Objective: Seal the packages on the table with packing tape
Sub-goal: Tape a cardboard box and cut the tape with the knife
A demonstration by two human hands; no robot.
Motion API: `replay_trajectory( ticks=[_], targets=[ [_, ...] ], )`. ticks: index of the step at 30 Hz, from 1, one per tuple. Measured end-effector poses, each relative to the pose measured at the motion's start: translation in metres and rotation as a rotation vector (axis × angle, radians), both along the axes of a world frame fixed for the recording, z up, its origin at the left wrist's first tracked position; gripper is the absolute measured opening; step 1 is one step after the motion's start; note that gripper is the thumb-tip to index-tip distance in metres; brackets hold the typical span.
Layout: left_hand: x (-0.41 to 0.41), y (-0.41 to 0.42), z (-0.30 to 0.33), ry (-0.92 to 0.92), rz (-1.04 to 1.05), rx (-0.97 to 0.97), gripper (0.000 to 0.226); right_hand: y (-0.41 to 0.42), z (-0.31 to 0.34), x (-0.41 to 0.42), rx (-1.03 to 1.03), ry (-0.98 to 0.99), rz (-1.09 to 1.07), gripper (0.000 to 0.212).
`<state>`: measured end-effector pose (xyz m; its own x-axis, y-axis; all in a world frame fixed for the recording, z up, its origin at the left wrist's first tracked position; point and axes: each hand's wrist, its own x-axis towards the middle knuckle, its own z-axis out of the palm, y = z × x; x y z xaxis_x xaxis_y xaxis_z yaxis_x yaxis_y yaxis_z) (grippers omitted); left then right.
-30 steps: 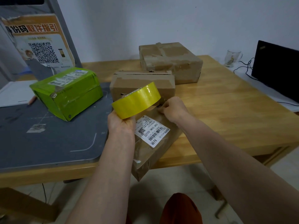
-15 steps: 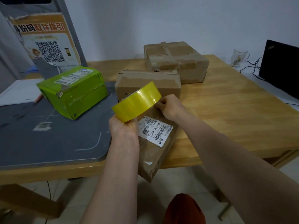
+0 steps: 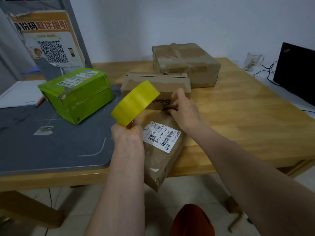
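Your left hand [image 3: 127,133] has lifted the tape roll [image 3: 135,103] higher while your right hand [image 3: 184,110] keeps pinching the far end of the brown package [image 3: 160,160] overhanging the table [image 3: 247,126] edge, so sealing seems underway.

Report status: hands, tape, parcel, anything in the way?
Left hand grips yellow tape roll. Right hand pinches far end of brown parcel, which overhangs table edge. Cardboard box close behind.
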<state>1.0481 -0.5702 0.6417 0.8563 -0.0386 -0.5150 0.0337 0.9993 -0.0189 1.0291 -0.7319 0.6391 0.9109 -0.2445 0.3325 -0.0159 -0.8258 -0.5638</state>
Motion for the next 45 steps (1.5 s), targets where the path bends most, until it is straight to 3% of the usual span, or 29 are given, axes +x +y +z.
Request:
replay_trajectory(
  ticks=[4, 9, 17, 24, 27, 31, 35, 45],
  targets=[
    [-0.002, -0.001, 0.001, -0.024, -0.027, 0.016, 0.014, 0.000, 0.000, 0.014, -0.119, 0.069, -0.008, 0.026],
    [-0.001, -0.001, 0.000, -0.035, -0.037, 0.017, 0.007, -0.001, -0.003, 0.014, -0.169, 0.036, 0.071, 0.023],
    [0.000, -0.001, -0.002, -0.041, -0.041, 0.053, 0.011, -0.001, -0.002, 0.008, -0.481, 0.124, 0.222, 0.029],
    [-0.001, -0.001, 0.000, -0.040, -0.035, 0.040, 0.017, -0.006, -0.002, -0.004, -0.132, 0.071, 0.188, 0.027],
    [-0.002, -0.001, 0.002, -0.032, -0.032, 0.006, 0.011, 0.000, -0.001, 0.003, -0.172, 0.103, 0.127, 0.024],
    [-0.001, -0.001, 0.002, -0.015, -0.028, -0.004, 0.023, 0.006, 0.002, 0.009, -0.141, 0.087, 0.080, 0.024],
    [-0.001, 0.000, 0.004, -0.050, -0.044, -0.028, 0.011, -0.002, 0.006, 0.008, -0.104, 0.108, 0.112, 0.024],
    [-0.002, 0.000, 0.004, -0.030, -0.057, -0.049, 0.016, -0.009, 0.010, 0.007, -0.227, 0.218, 0.177, 0.029]
  ],
)
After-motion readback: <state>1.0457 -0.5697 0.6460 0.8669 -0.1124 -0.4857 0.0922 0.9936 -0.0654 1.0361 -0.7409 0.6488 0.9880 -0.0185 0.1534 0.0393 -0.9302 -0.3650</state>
